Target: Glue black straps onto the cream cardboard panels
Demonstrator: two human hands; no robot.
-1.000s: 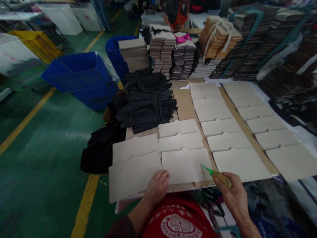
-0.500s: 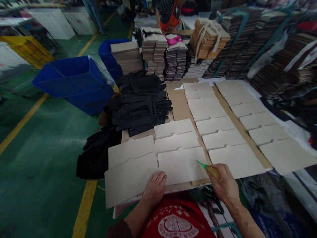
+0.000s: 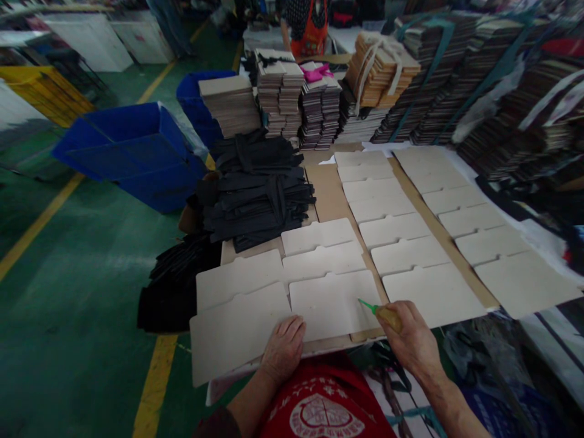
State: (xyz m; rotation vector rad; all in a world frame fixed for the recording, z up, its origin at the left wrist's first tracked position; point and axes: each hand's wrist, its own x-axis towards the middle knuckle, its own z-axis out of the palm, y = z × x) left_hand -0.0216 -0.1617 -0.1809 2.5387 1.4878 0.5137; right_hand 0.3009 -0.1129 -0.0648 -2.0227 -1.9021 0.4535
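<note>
My right hand (image 3: 413, 334) is wrapped round the wooden handle of a green-tipped tool (image 3: 387, 317), whose thin tip points left over the right part of a pale board (image 3: 333, 301). My left hand (image 3: 285, 344) lies flat with its fingers on the table's near edge, where two boards meet, and holds nothing. Left of it is another pale board (image 3: 239, 328). Overlapping boards with small notches lie in columns on the table, among them the near board (image 3: 433, 295) to the right of the tool. Whether the tip touches the board cannot be made out.
Bundles of black strips (image 3: 260, 201) lie at the table's left. Stacks of boards (image 3: 278, 91) and a tied tan bundle (image 3: 378, 70) stand at the back. A blue bin (image 3: 132, 146) is on the floor at left. A person in an orange apron (image 3: 312, 30) stands beyond.
The view has shifted slightly, moving most things a little left in the picture. The tool's tip has moved slightly left and down over the board. My left hand stays in place.
</note>
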